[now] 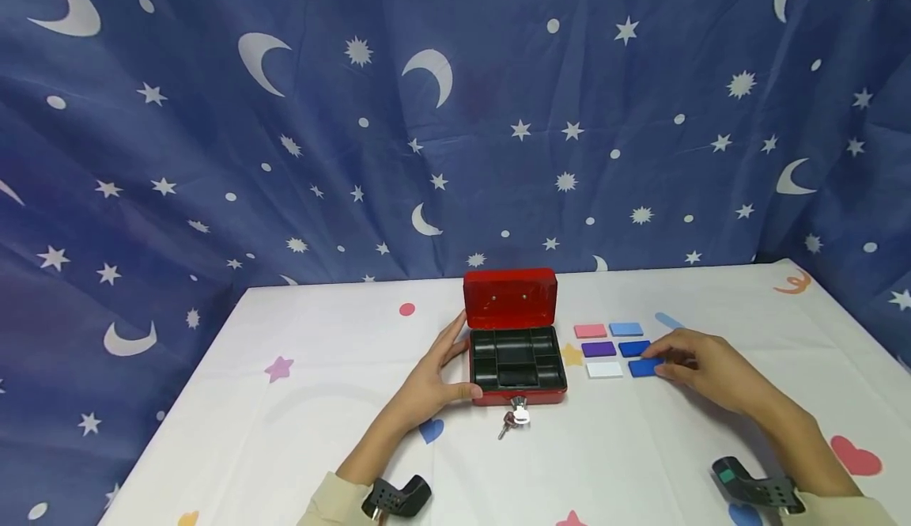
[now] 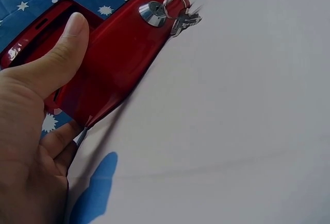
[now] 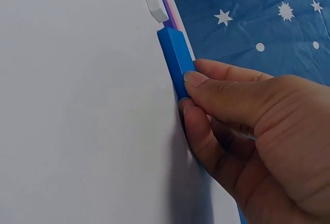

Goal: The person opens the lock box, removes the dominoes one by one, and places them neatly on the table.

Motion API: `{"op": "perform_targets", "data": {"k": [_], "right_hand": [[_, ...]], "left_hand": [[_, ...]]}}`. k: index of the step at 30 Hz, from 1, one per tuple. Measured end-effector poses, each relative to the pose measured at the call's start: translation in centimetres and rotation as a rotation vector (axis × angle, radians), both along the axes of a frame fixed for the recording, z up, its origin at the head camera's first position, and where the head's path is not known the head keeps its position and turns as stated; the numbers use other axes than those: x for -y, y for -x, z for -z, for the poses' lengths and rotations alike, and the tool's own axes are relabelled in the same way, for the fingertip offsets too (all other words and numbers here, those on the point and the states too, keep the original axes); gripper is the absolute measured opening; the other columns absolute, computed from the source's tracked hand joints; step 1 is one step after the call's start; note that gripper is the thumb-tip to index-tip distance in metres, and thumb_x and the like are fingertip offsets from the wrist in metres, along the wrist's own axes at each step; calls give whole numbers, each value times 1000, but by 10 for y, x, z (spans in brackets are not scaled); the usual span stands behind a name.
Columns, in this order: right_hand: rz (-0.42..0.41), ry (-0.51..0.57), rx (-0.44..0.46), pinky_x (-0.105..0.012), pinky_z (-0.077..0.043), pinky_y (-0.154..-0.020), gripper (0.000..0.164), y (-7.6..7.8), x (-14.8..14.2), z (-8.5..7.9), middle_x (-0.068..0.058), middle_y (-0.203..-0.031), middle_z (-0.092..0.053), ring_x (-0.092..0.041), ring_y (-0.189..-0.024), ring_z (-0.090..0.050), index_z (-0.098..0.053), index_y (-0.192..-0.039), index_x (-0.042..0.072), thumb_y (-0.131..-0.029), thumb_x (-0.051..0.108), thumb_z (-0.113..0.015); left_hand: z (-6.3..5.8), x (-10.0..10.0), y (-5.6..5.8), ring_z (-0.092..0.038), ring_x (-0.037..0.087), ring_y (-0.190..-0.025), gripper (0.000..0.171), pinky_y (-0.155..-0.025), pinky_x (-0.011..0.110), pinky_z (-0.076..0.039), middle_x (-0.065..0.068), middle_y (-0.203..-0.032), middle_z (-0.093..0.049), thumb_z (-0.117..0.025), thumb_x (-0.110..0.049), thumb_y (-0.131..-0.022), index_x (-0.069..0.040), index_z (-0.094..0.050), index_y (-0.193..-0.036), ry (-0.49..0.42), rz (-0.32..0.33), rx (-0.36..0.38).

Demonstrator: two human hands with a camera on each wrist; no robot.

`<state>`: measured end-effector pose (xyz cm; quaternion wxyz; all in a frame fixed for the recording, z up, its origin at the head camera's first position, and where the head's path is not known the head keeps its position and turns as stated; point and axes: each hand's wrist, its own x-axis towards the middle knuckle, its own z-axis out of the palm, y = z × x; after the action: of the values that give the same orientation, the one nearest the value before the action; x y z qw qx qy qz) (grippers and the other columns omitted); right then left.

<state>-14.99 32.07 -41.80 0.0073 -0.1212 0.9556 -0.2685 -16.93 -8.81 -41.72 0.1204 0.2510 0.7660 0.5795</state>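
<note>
A red cash box (image 1: 518, 396) stands with its lid (image 1: 510, 299) raised, showing a black compartment tray (image 1: 515, 376). My left hand (image 1: 434, 376) rests along the box's left side, thumb at the front corner and fingers extended toward the lid. Keys on a ring (image 2: 184, 23) hang from the silver front lock (image 2: 152, 14). To the right of the box, my right hand (image 1: 701, 364) pinches a flat blue rectangular block (image 3: 174, 54) between thumb and fingers, low over the table. Just behind it lies another blue block (image 1: 633, 349), close to the fingers.
Beside the blue blocks lie a white block (image 1: 604, 369), a purple block (image 1: 599, 349), a pink block (image 1: 590, 331) and a light blue block (image 1: 625, 329). A white cloth with printed shapes covers the table (image 1: 320, 399). A blue starry curtain (image 1: 484, 154) hangs behind.
</note>
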Motion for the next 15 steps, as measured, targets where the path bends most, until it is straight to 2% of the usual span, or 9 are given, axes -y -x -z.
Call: {"op": "perform_targets", "data": {"k": [7,15], "right_hand": [[-5,-2,-5,-41,-52,-76,19,0,0,-4,-1,-96,-64,-18,-83,-56,-72,-101,13,-83,9,-74],[-8,-8,-10,-32,-52,-70,19,0,3,-6,0,-96,-64,-16,-81,-57,-71,-101,13,-83,11,-75]], "left_hand": [[-3,-2,1,-34,25,-136,105,-112,48,-20,0,-158,-14,-81,-9,-74,-24,-15,-155,0,-4,5],[0,-1,2,-33,27,-137,106,-113,49,-19,3,-158,-14,-81,-6,-74,-21,-14,-155,-17,7,2]]}}
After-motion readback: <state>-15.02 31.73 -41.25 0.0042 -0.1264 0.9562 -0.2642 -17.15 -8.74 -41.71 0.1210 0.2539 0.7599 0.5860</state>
